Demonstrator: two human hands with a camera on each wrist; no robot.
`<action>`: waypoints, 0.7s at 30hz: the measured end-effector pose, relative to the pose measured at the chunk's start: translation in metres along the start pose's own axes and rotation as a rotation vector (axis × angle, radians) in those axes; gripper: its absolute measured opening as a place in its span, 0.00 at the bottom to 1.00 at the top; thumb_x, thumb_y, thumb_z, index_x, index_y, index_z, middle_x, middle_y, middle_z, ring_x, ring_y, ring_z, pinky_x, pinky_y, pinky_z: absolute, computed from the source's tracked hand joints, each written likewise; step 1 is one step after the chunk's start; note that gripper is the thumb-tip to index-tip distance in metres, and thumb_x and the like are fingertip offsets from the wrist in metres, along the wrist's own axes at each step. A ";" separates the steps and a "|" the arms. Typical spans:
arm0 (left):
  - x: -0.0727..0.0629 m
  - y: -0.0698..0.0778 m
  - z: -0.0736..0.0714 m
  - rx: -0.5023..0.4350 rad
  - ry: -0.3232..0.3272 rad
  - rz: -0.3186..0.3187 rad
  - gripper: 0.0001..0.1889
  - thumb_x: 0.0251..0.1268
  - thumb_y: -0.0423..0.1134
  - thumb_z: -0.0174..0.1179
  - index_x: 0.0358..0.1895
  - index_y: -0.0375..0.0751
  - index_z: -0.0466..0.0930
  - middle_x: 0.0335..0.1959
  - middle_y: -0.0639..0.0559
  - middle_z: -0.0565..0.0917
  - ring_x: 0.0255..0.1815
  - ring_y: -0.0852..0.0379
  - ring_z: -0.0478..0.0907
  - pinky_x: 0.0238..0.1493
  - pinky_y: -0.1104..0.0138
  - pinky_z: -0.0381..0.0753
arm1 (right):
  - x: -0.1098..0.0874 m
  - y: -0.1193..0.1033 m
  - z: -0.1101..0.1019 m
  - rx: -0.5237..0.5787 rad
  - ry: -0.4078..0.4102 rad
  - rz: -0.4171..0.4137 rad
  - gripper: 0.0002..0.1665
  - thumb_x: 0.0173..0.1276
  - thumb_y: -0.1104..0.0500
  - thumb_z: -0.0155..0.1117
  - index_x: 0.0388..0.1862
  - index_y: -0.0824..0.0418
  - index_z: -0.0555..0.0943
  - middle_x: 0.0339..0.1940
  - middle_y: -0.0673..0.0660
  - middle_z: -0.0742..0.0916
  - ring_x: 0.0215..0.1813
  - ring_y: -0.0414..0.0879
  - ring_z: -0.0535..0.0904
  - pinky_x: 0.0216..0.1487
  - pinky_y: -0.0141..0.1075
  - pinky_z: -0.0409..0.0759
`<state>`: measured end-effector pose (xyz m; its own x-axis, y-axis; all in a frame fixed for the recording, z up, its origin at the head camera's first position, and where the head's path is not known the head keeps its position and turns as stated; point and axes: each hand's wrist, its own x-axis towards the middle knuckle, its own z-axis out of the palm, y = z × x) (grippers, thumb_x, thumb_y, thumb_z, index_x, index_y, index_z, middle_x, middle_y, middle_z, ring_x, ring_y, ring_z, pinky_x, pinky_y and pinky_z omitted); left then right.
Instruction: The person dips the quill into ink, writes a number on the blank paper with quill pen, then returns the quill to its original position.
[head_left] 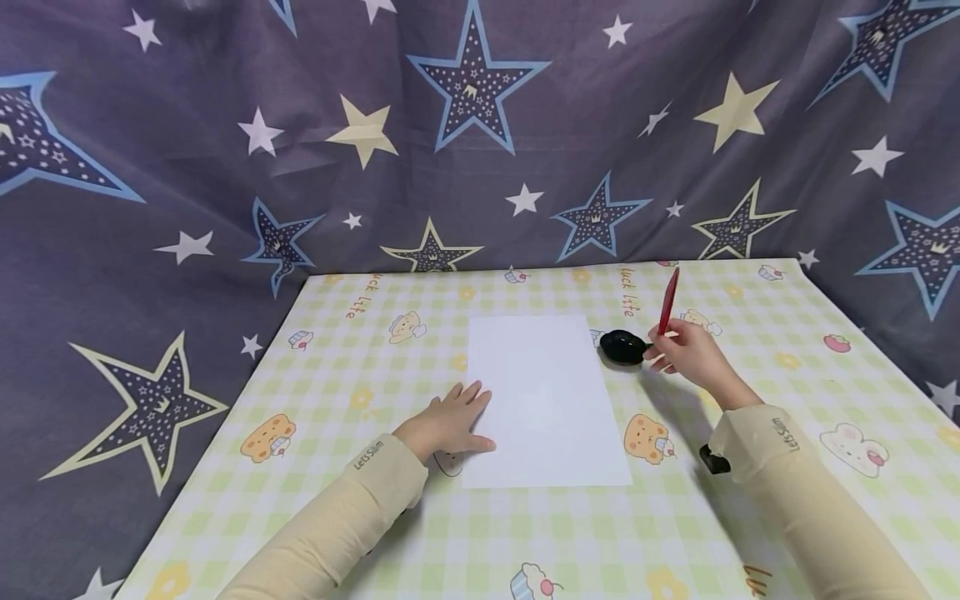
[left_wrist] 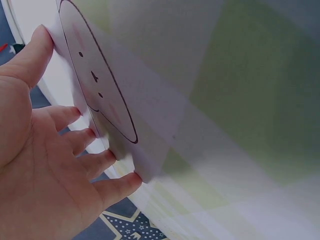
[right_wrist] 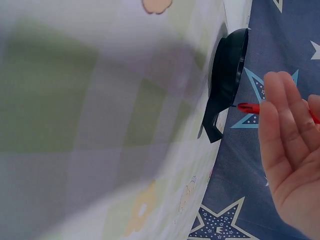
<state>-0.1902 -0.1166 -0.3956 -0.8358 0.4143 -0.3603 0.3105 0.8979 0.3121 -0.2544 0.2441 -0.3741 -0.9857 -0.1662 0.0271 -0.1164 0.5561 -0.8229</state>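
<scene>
A sheet of white paper (head_left: 542, 400) lies on the checked tablecloth. The left hand (head_left: 453, 423), fingers spread, rests at the paper's left edge; in the left wrist view its fingertips (left_wrist: 131, 181) touch near a printed face on the cloth. Just right of the paper sits a black spoon-like dish (head_left: 622, 347) with a short handle. Above that handle, the right hand (head_left: 686, 354) pinches a slim red pen-shaped tool (head_left: 669, 302), held upright. In the right wrist view, the tool's thin dark tip points at the dish (right_wrist: 227, 70); whether they touch I cannot tell.
The table (head_left: 360, 358) wears a green-and-white checked cloth with printed cakes and animals. Behind it hangs a dark curtain (head_left: 210, 175) with stars. A small black piece (head_left: 714, 459) shows under the right sleeve.
</scene>
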 end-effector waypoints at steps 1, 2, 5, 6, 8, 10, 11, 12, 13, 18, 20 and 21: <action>0.000 0.000 0.000 0.002 -0.001 -0.001 0.42 0.60 0.55 0.57 0.72 0.40 0.49 0.73 0.43 0.45 0.71 0.41 0.38 0.65 0.43 0.42 | 0.000 0.000 0.000 0.010 0.000 0.005 0.18 0.72 0.61 0.47 0.50 0.77 0.69 0.31 0.67 0.85 0.29 0.53 0.83 0.30 0.39 0.81; 0.000 0.000 0.000 0.000 0.001 0.000 0.42 0.60 0.55 0.58 0.72 0.39 0.50 0.73 0.43 0.45 0.71 0.41 0.38 0.65 0.43 0.43 | 0.000 0.000 0.000 0.024 0.001 0.011 0.18 0.72 0.61 0.47 0.50 0.77 0.69 0.31 0.67 0.85 0.29 0.52 0.83 0.30 0.38 0.81; 0.001 0.000 0.000 0.007 -0.002 0.000 0.43 0.60 0.55 0.57 0.72 0.40 0.49 0.73 0.43 0.45 0.71 0.41 0.38 0.65 0.44 0.42 | 0.000 -0.001 0.000 0.087 0.000 0.034 0.19 0.72 0.61 0.47 0.51 0.78 0.69 0.30 0.65 0.85 0.27 0.50 0.83 0.30 0.38 0.82; 0.001 -0.001 0.000 0.003 0.001 0.002 0.43 0.60 0.55 0.58 0.72 0.40 0.49 0.73 0.43 0.45 0.71 0.41 0.38 0.65 0.43 0.43 | 0.000 -0.001 0.000 0.111 0.000 0.042 0.19 0.73 0.62 0.47 0.51 0.79 0.68 0.29 0.64 0.85 0.27 0.49 0.83 0.31 0.38 0.82; 0.001 -0.001 0.001 0.001 0.002 0.004 0.43 0.60 0.55 0.58 0.72 0.39 0.50 0.73 0.43 0.45 0.71 0.41 0.38 0.65 0.43 0.43 | 0.000 -0.002 -0.001 0.162 -0.002 0.056 0.21 0.73 0.61 0.47 0.53 0.79 0.68 0.28 0.61 0.85 0.27 0.47 0.83 0.32 0.38 0.82; 0.001 -0.001 0.001 0.002 0.001 0.001 0.43 0.60 0.55 0.58 0.72 0.40 0.49 0.73 0.43 0.45 0.71 0.41 0.38 0.65 0.43 0.43 | -0.001 -0.002 -0.001 0.203 -0.003 0.065 0.22 0.73 0.59 0.48 0.53 0.80 0.67 0.27 0.58 0.84 0.26 0.44 0.82 0.32 0.37 0.82; 0.001 -0.001 0.001 0.001 0.001 0.000 0.43 0.60 0.55 0.58 0.72 0.40 0.49 0.73 0.43 0.45 0.71 0.41 0.38 0.65 0.43 0.43 | -0.001 -0.002 -0.001 0.222 -0.004 0.067 0.23 0.73 0.59 0.49 0.53 0.80 0.67 0.26 0.57 0.84 0.25 0.43 0.82 0.32 0.36 0.82; 0.001 0.000 0.001 0.002 0.002 0.000 0.43 0.60 0.55 0.58 0.72 0.40 0.49 0.73 0.43 0.45 0.71 0.41 0.38 0.65 0.43 0.43 | -0.001 -0.002 -0.001 0.236 -0.001 0.068 0.24 0.73 0.58 0.49 0.53 0.80 0.67 0.26 0.56 0.83 0.25 0.42 0.82 0.31 0.35 0.82; 0.001 -0.001 0.001 0.003 0.002 -0.001 0.43 0.60 0.55 0.58 0.72 0.40 0.49 0.73 0.43 0.45 0.71 0.41 0.38 0.65 0.43 0.43 | -0.001 -0.002 -0.001 0.247 0.001 0.067 0.25 0.72 0.57 0.50 0.53 0.80 0.67 0.25 0.55 0.82 0.25 0.41 0.81 0.31 0.35 0.82; 0.000 -0.001 0.000 0.001 0.001 -0.001 0.42 0.60 0.55 0.58 0.72 0.39 0.50 0.73 0.43 0.45 0.71 0.41 0.38 0.65 0.43 0.43 | -0.002 -0.001 -0.001 0.289 0.011 0.052 0.27 0.70 0.56 0.54 0.52 0.82 0.68 0.27 0.55 0.83 0.27 0.41 0.81 0.34 0.35 0.82; 0.000 0.000 0.000 -0.002 0.000 -0.003 0.42 0.60 0.55 0.58 0.72 0.39 0.50 0.73 0.43 0.45 0.71 0.41 0.38 0.65 0.44 0.43 | -0.001 0.000 -0.001 0.300 0.009 0.044 0.27 0.69 0.57 0.55 0.52 0.83 0.69 0.28 0.55 0.84 0.30 0.42 0.81 0.35 0.35 0.81; 0.000 0.000 0.000 -0.004 0.000 -0.004 0.42 0.60 0.55 0.58 0.72 0.39 0.50 0.73 0.43 0.46 0.71 0.41 0.39 0.65 0.44 0.43 | -0.001 0.000 -0.001 0.304 0.007 0.041 0.27 0.69 0.58 0.56 0.52 0.83 0.69 0.29 0.55 0.84 0.31 0.42 0.81 0.36 0.36 0.81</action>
<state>-0.1902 -0.1168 -0.3952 -0.8367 0.4111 -0.3617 0.3055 0.8987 0.3147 -0.2529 0.2446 -0.3735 -0.9898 -0.1421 -0.0067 -0.0356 0.2932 -0.9554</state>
